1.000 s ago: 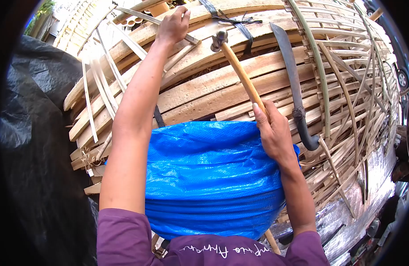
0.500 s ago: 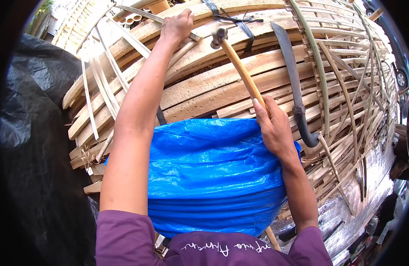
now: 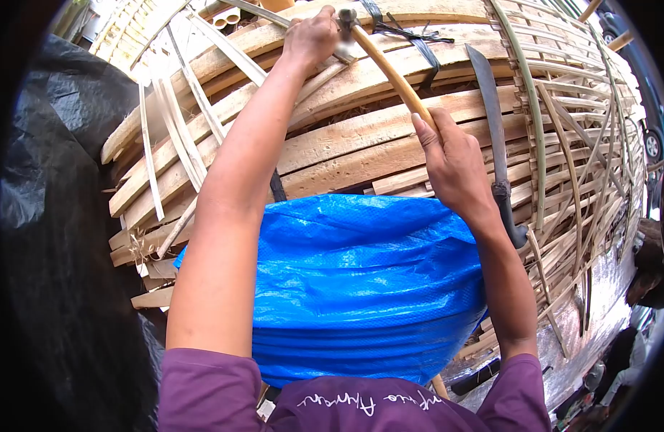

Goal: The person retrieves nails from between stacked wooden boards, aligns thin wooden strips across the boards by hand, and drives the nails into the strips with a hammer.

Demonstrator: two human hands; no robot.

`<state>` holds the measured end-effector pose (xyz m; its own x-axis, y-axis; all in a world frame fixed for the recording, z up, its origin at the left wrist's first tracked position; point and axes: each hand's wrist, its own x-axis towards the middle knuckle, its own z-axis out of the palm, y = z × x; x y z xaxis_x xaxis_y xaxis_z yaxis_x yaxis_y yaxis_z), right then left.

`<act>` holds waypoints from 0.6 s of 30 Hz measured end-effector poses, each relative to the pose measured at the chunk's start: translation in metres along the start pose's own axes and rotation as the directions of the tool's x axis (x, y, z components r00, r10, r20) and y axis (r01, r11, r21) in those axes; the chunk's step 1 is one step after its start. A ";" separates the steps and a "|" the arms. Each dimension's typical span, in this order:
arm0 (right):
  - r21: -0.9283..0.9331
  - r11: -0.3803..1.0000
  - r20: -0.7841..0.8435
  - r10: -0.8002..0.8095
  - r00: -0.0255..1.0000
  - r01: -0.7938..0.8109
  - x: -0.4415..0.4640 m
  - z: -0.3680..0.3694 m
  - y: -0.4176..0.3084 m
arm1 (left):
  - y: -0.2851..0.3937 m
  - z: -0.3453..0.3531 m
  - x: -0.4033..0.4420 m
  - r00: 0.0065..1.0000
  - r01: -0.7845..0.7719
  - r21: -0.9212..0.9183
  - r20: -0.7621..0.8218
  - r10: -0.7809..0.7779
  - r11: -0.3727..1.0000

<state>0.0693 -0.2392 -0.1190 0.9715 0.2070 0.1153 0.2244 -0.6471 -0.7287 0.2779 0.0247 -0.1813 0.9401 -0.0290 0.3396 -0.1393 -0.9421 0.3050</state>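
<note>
My right hand (image 3: 454, 155) is wrapped round the wooden handle of a hammer (image 3: 393, 70), whose metal head is up beside my left hand. My left hand (image 3: 312, 37) is closed at the top, over a thin wooden strip (image 3: 256, 10) that passes beneath it; its fingertips are partly hidden. Long pale wooden planks (image 3: 346, 144) lie stacked below both hands. A dark curved machete (image 3: 490, 108) rests on the wood to the right of the hammer. Black strapping (image 3: 418, 45) is knotted round the planks.
Blue tarp (image 3: 361, 281) covers my lap. Black sheeting (image 3: 58, 237) hangs at the left. A bamboo lattice (image 3: 570, 93) and loose strips (image 3: 175, 122) lie over the wood. Silver sheeting (image 3: 602, 288) spreads at the lower right, and a vehicle wheel (image 3: 652, 145) shows at the right edge.
The hammer and my right hand have moved up, bringing the hammer's head beside my left hand. My left hand has shifted slightly right, and the view has shifted a little.
</note>
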 end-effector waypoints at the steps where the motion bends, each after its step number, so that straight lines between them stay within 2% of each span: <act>1: -0.004 1.000 0.006 0.002 1.000 -0.002 -0.001 -0.006 -0.008 | -0.004 0.003 0.002 0.999 0.006 0.102 0.038 -0.010 0.995; 3: 0.143 0.988 -0.014 0.061 0.998 -0.059 -0.003 -0.014 -0.022 | -0.001 0.008 -0.002 1.000 0.002 0.089 -0.009 -0.002 0.996; 4: 0.175 0.985 -0.062 0.017 0.998 -0.006 -0.004 -0.012 -0.022 | 0.005 0.005 -0.005 0.999 -0.012 0.046 -0.045 0.014 0.999; 5: 0.174 0.985 -0.062 0.017 0.998 -0.006 -0.004 -0.009 -0.018 | 0.010 0.000 -0.006 0.996 -0.028 0.005 -0.082 0.028 1.000; 6: 0.105 0.994 -0.041 0.016 0.999 -0.011 -0.005 -0.003 -0.011 | 0.012 -0.003 -0.003 1.000 0.015 0.092 -0.002 -0.015 0.996; 8: -0.059 0.998 0.015 0.014 1.000 -0.013 -0.004 0.007 0.009 | 0.002 0.003 -0.002 0.999 -0.030 0.082 -0.013 0.031 0.996; 9: -0.061 0.998 0.016 0.008 1.000 -0.007 -0.005 0.002 0.007 | 0.004 -0.002 -0.005 0.997 -0.073 0.074 -0.023 0.075 0.995; 10: -0.016 0.999 0.008 0.041 0.999 -0.040 -0.003 -0.005 0.002 | 0.009 -0.004 -0.007 0.999 -0.033 -0.012 0.007 0.033 0.999; 11: 0.031 0.996 0.012 0.081 0.997 -0.081 -0.003 -0.010 -0.003 | 0.010 -0.007 -0.008 1.000 -0.024 -0.011 0.006 0.024 1.000; 13: 0.083 0.996 -0.120 -0.009 0.993 0.019 -0.002 -0.018 -0.015 | 0.016 -0.007 -0.009 0.998 -0.020 0.047 -0.056 0.022 0.999; 15: 0.222 0.975 -0.114 0.001 0.993 0.025 -0.003 -0.024 -0.026 | 0.018 -0.010 -0.011 1.000 0.019 0.009 -0.016 -0.019 1.000; 17: 0.193 0.980 -0.122 -0.033 0.992 0.056 -0.006 -0.015 -0.029 | 0.017 -0.012 -0.011 0.997 -0.037 -0.035 -0.068 0.035 0.999; 18: 0.134 0.990 -0.075 -0.021 0.997 0.031 -0.007 -0.006 -0.021 | 0.022 -0.013 -0.015 0.987 -0.051 -0.060 -0.157 0.041 0.997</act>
<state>0.0578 -0.2316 -0.1009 0.9695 0.1651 0.1813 0.2424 -0.5357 -0.8088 0.2563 0.0089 -0.1684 0.8733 -0.0148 0.4869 -0.2052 -0.9177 0.3401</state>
